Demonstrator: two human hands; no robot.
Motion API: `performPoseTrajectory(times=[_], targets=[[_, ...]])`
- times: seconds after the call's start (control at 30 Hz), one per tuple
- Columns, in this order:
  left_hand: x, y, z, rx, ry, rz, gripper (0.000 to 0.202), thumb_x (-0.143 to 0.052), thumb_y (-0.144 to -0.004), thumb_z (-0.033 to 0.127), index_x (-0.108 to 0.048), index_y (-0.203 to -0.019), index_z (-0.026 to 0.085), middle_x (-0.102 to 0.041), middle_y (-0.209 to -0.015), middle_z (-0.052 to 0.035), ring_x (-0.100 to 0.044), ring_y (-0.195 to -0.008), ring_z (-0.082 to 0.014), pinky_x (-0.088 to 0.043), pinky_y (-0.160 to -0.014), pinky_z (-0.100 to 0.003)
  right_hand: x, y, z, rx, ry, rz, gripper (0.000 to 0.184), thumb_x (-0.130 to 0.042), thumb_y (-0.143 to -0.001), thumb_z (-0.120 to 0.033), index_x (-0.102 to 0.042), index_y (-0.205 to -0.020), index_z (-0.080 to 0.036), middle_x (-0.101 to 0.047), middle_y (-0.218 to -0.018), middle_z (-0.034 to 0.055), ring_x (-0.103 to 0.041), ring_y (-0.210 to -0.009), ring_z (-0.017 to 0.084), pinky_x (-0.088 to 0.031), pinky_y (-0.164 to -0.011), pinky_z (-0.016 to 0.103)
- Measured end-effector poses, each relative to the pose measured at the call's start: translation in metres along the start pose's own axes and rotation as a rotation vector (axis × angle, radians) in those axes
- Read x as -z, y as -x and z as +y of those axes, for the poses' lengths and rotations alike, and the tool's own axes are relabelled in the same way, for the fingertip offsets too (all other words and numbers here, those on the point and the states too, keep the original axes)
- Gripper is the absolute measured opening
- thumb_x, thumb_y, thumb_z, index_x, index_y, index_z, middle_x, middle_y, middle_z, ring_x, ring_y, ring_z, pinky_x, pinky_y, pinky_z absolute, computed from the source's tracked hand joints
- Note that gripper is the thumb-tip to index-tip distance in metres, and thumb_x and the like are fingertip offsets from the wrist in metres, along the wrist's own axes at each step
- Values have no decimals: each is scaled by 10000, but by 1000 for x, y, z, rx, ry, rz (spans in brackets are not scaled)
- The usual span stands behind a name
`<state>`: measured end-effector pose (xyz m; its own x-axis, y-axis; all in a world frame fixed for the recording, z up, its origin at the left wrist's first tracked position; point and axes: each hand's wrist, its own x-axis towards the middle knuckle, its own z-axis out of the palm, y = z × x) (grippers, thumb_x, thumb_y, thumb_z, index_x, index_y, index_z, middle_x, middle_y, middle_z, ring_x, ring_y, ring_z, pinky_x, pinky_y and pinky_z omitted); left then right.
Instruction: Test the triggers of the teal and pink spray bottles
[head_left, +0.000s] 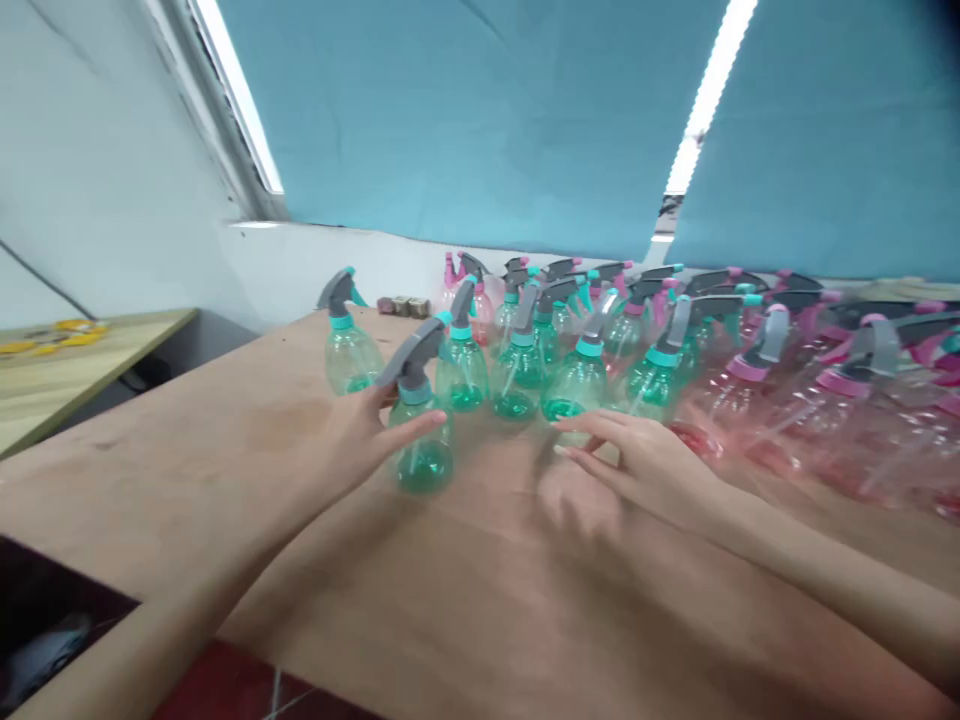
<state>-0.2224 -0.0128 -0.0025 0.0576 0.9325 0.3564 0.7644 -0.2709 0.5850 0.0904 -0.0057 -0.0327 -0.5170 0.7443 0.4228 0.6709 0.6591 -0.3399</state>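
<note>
My left hand (pixel 367 430) is closed round a green transparent spray bottle (pixel 424 462) with a grey trigger head, its thumb lying across the upper body. The bottle is upright, at the front of the group. My right hand (pixel 637 455) hovers above the wooden table (pixel 480 590) with fingers stretched out and slightly apart, holding nothing. Just behind its fingertips stands another green spray bottle (pixel 574 385); whether they touch it I cannot tell. A further green spray bottle (pixel 351 355) stands apart behind my left hand.
Several pink spray bottles (pixel 832 420) crowd the table's right side, blurred. Small blocks (pixel 405 306) lie at the back by the white wall. A second wooden table (pixel 97 365) with yellow items (pixel 64 335) is on the left. A blue sheet (pixel 480 130) covers the window.
</note>
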Motion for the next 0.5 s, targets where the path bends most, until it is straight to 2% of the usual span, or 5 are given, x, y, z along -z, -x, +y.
performPoseTrajectory(times=[0.07,0.13,0.2,0.33,0.5], targets=[[8,-8,-25,40,24,102,457,-672,-758,558,-620,-1059,219,-676,-1062,-70,-631,-975,-286,-494,-825,-399,-7,-26,-14,-9,-12,51,365,-490,-934,-421,-590,-1237,-243,-709,-1085,71,-702,-739,222,-566,-694,394],[13,-18,-42,40,10,132,450,-655,-774,554,-611,-1074,221,-656,-1112,-79,-618,-1006,-281,-491,-831,-389,-14,-52,-27,-32,-24,92,442,-524,-921,-434,-535,-1309,-221,-690,-1144,98,-702,-838,262,-546,-795,447],[14,-28,-51,15,-1,133,423,-627,-798,548,-607,-1047,207,-670,-1016,-75,-626,-950,-263,-494,-794,-367,-20,-73,-37,-84,-36,94,521,-570,-896,-446,-509,-1343,-185,-694,-1126,119,-684,-950,302,-520,-866,476],[10,-47,-56,-47,-61,143,424,-598,-817,537,-590,-1050,183,-658,-913,-66,-616,-858,-236,-492,-744,-346,-32,-102,-47,-114,-106,86,567,-576,-896,-433,-475,-1377,-151,-688,-1115,130,-636,-1076,327,-496,-914,494],[6,-66,-56,-63,-148,131,479,-586,-831,512,-553,-1168,174,-643,-935,-77,-606,-858,-241,-478,-758,-346,-47,-125,-49,-170,-149,56,628,-565,-896,-453,-416,-1417,-135,-697,-1028,149,-653,-1018,346,-507,-872,507]])
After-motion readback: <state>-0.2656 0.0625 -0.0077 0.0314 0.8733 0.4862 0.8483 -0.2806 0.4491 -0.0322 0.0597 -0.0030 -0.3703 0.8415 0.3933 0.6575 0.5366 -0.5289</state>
